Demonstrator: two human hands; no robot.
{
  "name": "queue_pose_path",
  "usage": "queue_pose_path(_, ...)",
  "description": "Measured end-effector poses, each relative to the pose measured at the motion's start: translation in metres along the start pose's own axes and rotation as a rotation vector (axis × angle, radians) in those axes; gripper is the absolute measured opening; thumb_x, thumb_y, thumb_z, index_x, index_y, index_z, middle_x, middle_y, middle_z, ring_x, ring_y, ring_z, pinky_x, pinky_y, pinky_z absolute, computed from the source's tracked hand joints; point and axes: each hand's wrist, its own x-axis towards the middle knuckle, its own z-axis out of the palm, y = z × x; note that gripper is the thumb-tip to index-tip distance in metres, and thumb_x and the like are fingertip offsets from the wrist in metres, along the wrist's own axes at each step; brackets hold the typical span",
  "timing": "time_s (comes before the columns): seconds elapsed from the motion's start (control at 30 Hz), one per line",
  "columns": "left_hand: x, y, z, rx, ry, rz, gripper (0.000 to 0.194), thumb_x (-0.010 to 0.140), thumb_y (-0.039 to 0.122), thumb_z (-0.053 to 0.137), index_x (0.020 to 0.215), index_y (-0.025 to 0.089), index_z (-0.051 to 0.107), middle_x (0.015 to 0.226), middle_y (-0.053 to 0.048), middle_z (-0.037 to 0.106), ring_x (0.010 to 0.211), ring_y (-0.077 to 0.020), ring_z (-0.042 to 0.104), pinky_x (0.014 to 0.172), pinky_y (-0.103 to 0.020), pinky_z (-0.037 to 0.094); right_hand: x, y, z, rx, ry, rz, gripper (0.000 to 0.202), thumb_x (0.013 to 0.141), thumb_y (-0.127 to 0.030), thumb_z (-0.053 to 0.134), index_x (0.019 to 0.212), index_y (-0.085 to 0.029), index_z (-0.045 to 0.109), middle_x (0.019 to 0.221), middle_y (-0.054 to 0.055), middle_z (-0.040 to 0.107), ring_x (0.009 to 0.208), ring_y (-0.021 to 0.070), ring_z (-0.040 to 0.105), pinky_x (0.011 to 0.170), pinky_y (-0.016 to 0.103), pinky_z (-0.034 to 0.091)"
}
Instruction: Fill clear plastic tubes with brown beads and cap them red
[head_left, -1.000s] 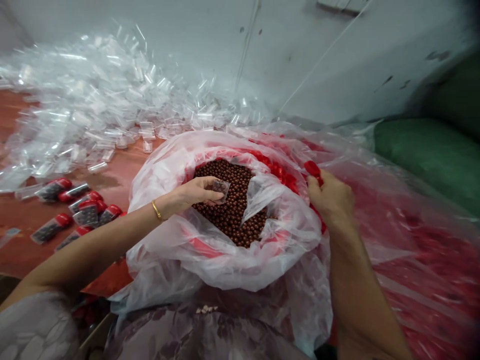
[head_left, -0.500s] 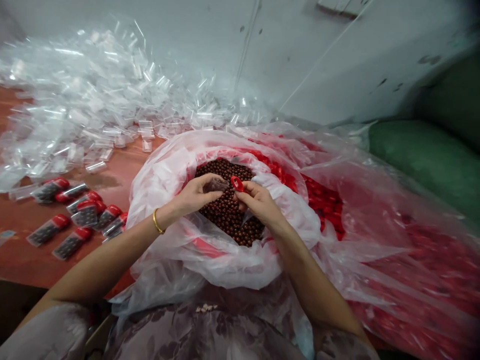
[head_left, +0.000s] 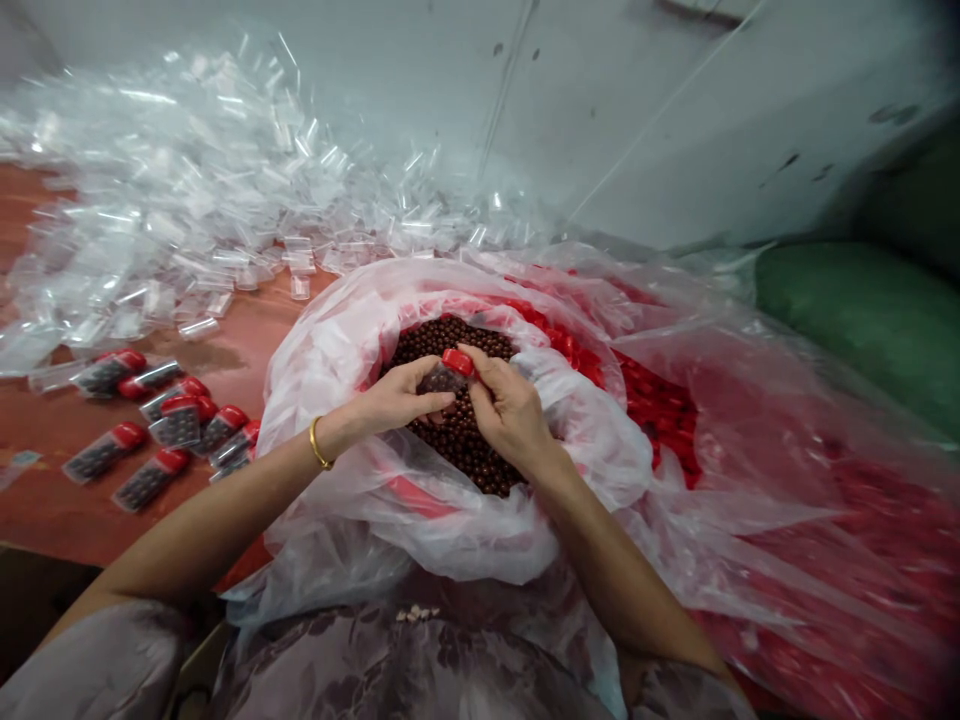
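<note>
Over a plastic-lined bag [head_left: 465, 550] of small round brown balls [head_left: 480, 455], both hands meet. My left hand [head_left: 394, 398] is closed round a small clear container [head_left: 441, 380] with dark balls showing inside. A red cap [head_left: 457, 362] sits at the container's mouth, and my right hand [head_left: 510, 405] pinches it between thumb and fingers. Whether the cap is fully seated I cannot tell. The lower part of the container is hidden by the left fingers.
Several filled, red-capped containers [head_left: 150, 480] lie on the reddish table [head_left: 45, 520] at left. Behind them is a heap of clear empty containers [head_left: 187, 180]. Red caps [head_left: 660, 410] fill clear plastic at right, beside a green sack [head_left: 855, 320]. A pale wall [head_left: 637, 90] stands behind.
My right hand has brought the red cap leftward onto the clear container and turned it from face-on to sideways. My left hand still holds the container. The view has shifted slightly.
</note>
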Motion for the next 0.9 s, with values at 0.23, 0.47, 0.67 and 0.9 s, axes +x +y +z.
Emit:
queue_pose_path(0.23,-0.003,0.002,0.002,0.121,0.050,0.048,0.036,0.079,0.045,0.065,0.091,0.014,0.051,0.069,0.004,0.049,0.059,-0.0076,0.047,0.054,-0.021,0.039,-0.010,-0.005,0.003,-0.288,0.027,-0.097,0.051,0.093,-0.013,0.037,0.142,-0.020,0.048,0.080,0.005,0.059,0.072,0.0176,0.057,0.069,0.029,0.049)
queue_pose_path(0.47,-0.003,0.001,0.002,0.267,0.100,0.067,0.031,0.081,0.044,0.061,0.081,0.016,0.048,0.062,0.005,0.046,0.056,-0.0079,0.041,0.052,-0.022,0.031,-0.015,-0.006,0.006,-0.415,0.071,-0.181,0.054,0.093,-0.012,0.039,0.146,-0.020,0.041,0.081,0.006,0.061,0.072,0.0190,0.059,0.066,0.030,0.051)
queue_pose_path(0.67,-0.005,0.004,0.004,0.200,0.106,-0.002,0.036,0.079,0.047,0.063,0.076,0.017,0.045,0.059,0.006,0.044,0.050,-0.0057,0.037,0.046,-0.020,0.029,-0.017,-0.007,0.012,-0.203,-0.001,-0.215,0.062,0.093,-0.011,0.039,0.153,-0.021,0.027,0.089,0.007,0.065,0.076,0.0188,0.064,0.069,0.030,0.056)
queue_pose_path(0.9,-0.004,0.002,0.003,0.098,0.063,-0.006,0.039,0.076,0.050,0.067,0.083,0.015,0.050,0.061,0.007,0.046,0.046,-0.0048,0.040,0.043,-0.019,0.031,-0.010,-0.001,0.002,0.098,-0.063,-0.149,0.052,0.088,-0.016,0.048,0.140,-0.022,0.050,0.104,0.008,0.071,0.091,0.0195,0.068,0.082,0.034,0.056)
